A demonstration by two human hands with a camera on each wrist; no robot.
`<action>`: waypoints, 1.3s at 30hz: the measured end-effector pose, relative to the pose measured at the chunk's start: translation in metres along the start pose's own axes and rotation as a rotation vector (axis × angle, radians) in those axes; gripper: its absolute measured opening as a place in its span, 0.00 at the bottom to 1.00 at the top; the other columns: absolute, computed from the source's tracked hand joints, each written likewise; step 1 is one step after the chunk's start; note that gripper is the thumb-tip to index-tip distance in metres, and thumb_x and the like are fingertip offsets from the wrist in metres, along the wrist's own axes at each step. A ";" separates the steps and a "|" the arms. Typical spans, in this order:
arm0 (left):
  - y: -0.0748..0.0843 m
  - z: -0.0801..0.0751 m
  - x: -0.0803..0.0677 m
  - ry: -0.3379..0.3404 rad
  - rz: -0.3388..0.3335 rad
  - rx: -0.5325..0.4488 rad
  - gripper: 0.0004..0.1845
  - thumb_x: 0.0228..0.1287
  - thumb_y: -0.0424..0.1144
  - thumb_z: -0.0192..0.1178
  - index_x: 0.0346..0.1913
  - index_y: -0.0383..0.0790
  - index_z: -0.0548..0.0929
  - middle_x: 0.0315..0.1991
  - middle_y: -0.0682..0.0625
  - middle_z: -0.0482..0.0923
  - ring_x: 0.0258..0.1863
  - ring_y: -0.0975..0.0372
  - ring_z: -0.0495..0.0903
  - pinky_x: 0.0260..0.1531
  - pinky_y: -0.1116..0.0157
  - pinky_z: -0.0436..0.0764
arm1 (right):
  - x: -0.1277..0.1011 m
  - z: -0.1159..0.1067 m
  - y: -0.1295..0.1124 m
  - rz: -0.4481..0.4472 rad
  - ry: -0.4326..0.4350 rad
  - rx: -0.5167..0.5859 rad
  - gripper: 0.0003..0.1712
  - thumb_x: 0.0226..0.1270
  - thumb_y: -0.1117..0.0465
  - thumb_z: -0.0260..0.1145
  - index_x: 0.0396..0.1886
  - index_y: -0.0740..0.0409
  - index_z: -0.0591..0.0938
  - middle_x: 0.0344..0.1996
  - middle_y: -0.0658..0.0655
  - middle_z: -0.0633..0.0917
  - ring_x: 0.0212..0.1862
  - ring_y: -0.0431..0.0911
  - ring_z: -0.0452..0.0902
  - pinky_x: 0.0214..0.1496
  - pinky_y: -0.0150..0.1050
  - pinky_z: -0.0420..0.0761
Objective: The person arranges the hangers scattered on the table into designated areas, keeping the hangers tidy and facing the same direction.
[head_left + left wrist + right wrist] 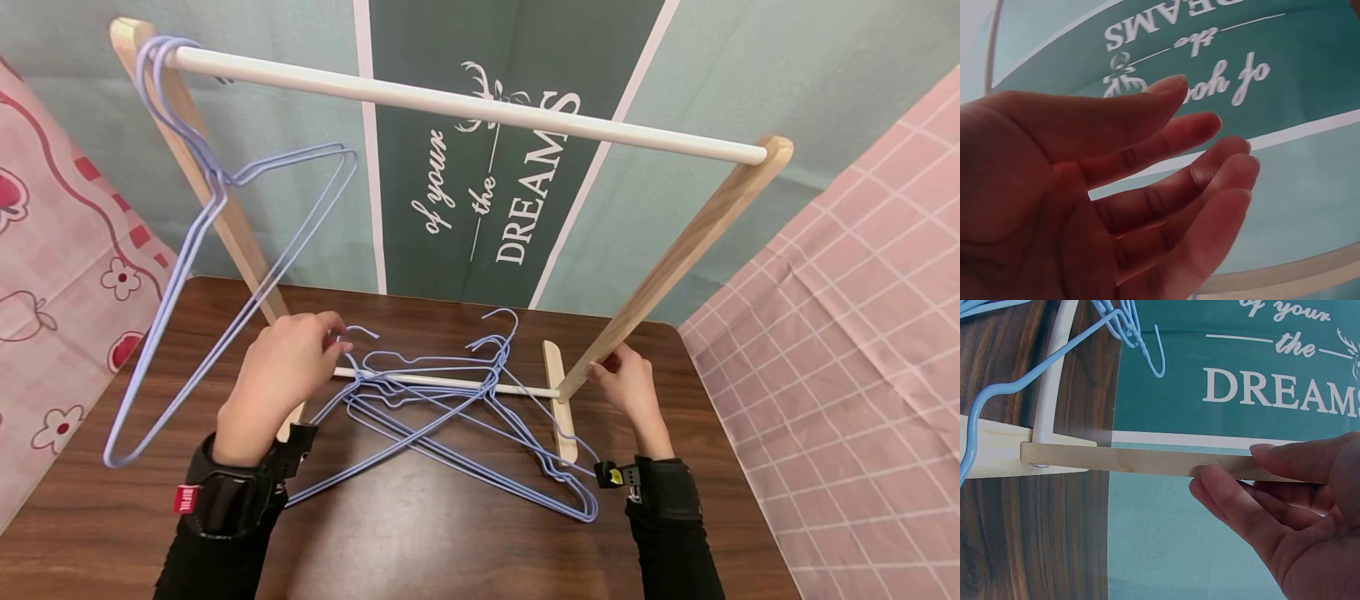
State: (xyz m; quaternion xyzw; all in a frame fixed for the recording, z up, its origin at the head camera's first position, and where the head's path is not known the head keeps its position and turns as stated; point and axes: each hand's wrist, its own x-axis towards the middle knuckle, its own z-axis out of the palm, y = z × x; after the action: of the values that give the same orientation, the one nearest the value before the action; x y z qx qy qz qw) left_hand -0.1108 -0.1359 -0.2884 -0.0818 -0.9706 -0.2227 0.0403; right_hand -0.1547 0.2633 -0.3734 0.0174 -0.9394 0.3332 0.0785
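- On the rail (465, 104), up and left of the left hand (281, 375): two hung hangers (225, 275), so part of the work is done
- Between both hands, on the bench (420, 517): a pile of hangers (457, 408), not yet hung
- Left hand grip: fingers apart and relaxed at the pile's nearest hook, nothing held
- Right hand (630, 387) grip: fingers clamped on the rack's leg (675, 258), steadying it

A tangled heap of thin light-blue wire hangers (450, 417) lies flat on the table before me, hooks pointing toward twelve o'clock. The slanted pale wooden rack post (667, 267) rises at two o'clock.
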 end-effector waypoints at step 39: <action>-0.081 0.111 0.018 -0.215 -0.044 -0.096 0.05 0.50 0.32 0.61 0.31 0.34 0.80 0.25 0.47 0.79 0.28 0.54 0.76 0.31 0.56 0.73 | 0.000 0.000 0.000 -0.023 0.015 -0.014 0.11 0.58 0.70 0.61 0.40 0.73 0.76 0.28 0.69 0.80 0.32 0.59 0.79 0.31 0.48 0.79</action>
State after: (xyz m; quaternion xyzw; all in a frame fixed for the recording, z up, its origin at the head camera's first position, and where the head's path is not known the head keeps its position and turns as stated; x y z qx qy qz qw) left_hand -0.1475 -0.1566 -0.4201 -0.0859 -0.9591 -0.2598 -0.0730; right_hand -0.1547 0.2637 -0.3736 0.0251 -0.9409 0.3257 0.0897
